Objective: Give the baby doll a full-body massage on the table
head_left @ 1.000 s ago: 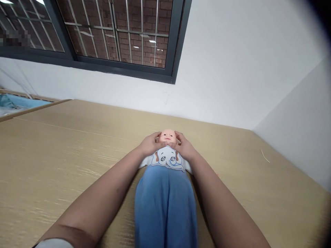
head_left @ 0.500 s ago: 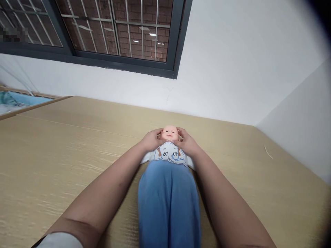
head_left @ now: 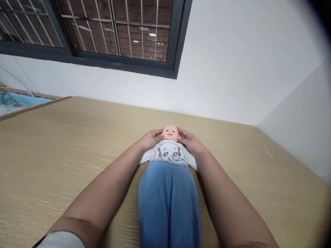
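Left grip, right grip, doll between

Left hand and right hand at either side of a doll's head

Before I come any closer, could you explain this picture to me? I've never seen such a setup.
There is no machine here: you see a person's bare arms and hands, through a camera worn on their head, looking forward and down. A doll in a white top and blue clothing lies face up on a tan surface. The left hand and right hand cup the doll's head from either side; whether they grip or merely rest there, I can't tell. A thin pale strip lies farther right; a barred window is behind.
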Motion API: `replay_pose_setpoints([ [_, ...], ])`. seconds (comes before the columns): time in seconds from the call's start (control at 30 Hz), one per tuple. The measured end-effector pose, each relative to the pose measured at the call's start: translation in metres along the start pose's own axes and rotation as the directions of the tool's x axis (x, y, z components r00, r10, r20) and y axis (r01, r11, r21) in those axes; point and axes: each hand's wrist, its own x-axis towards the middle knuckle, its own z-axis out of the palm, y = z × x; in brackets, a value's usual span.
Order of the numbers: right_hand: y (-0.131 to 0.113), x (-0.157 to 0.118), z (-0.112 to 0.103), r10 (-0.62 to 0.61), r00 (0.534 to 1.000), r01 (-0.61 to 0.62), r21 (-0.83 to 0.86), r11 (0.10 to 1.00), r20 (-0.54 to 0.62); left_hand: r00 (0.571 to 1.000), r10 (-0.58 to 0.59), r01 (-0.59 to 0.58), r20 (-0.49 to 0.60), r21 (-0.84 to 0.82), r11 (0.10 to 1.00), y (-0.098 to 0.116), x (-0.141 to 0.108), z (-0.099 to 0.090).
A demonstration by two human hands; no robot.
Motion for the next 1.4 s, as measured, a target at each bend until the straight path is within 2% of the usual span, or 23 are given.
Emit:
replay_pose_setpoints([
  [0.07, 0.0, 0.002, 0.004, -0.005, 0.998, 0.002, -0.049, 0.999, -0.064, 1.0, 0.001, -0.001, -0.031, 0.0, 1.0, 0.0, 0.001, 0.002],
  [0.17, -0.003, 0.003, 0.014, -0.047, 0.989, 0.008, -0.258, 0.966, -0.142, 0.998, 0.015, -0.003, -0.068, 0.181, 0.983, 0.003, 0.001, 0.004],
  [0.23, -0.006, 0.002, 0.02, -0.06, 0.987, 0.003, -0.351, 0.936, -0.152, 0.996, 0.018, 0.007, -0.086, 0.288, 0.958, 0.005, 0.001, 0.005],
  [0.37, -0.01, 0.0, 0.024, -0.057, 0.986, -0.006, -0.38, 0.925, -0.154, 0.997, 0.013, 0.01, -0.071, 0.317, 0.948, 0.007, 0.001, 0.004],
  [0.57, -0.005, 0.003, 0.017, -0.102, 0.98, 0.011, -0.463, 0.886, -0.171, 0.997, 0.024, 0.004, -0.075, 0.35, 0.937, 0.007, 0.002, 0.003],
  [0.73, 0.0, 0.004, 0.005, -0.071, 0.99, 0.019, -0.377, 0.926, -0.125, 0.999, 0.008, 0.001, -0.034, 0.248, 0.969, 0.01, -0.002, 0.002],
  [0.87, 0.006, 0.005, -0.006, -0.021, 0.996, 0.003, -0.218, 0.976, -0.082, 1.0, -0.019, 0.018, 0.022, 0.064, 0.998, 0.008, -0.003, -0.001],
  [1.0, 0.012, 0.008, -0.008, -0.017, 1.0, 0.016, -0.04, 0.999, -0.016, 0.999, -0.011, 0.012, 0.034, -0.017, 1.0, 0.001, 0.001, -0.005],
  [1.07, 0.013, 0.01, -0.006, -0.002, 1.0, 0.001, -0.006, 1.0, -0.028, 1.0, -0.016, 0.017, 0.011, -0.073, 0.997, -0.001, 0.003, -0.005],
  [1.13, 0.012, 0.011, -0.004, -0.001, 0.997, -0.004, -0.064, 0.998, -0.078, 1.0, -0.026, 0.026, -0.001, -0.111, 0.994, -0.001, 0.003, -0.004],
  [1.2, 0.01, 0.01, -0.001, -0.042, 0.991, 0.016, -0.203, 0.979, -0.127, 0.999, -0.027, 0.027, -0.017, -0.049, 0.998, 0.002, 0.002, -0.002],
  [1.3, 0.004, 0.007, 0.006, -0.085, 0.985, 0.021, -0.387, 0.922, -0.15, 0.996, -0.038, 0.05, -0.081, 0.145, 0.988, 0.007, -0.001, 0.002],
  [1.4, 0.0, 0.004, 0.012, -0.067, 0.987, 0.003, -0.393, 0.919, -0.148, 0.993, -0.04, 0.066, -0.109, 0.245, 0.967, 0.008, -0.001, 0.004],
])
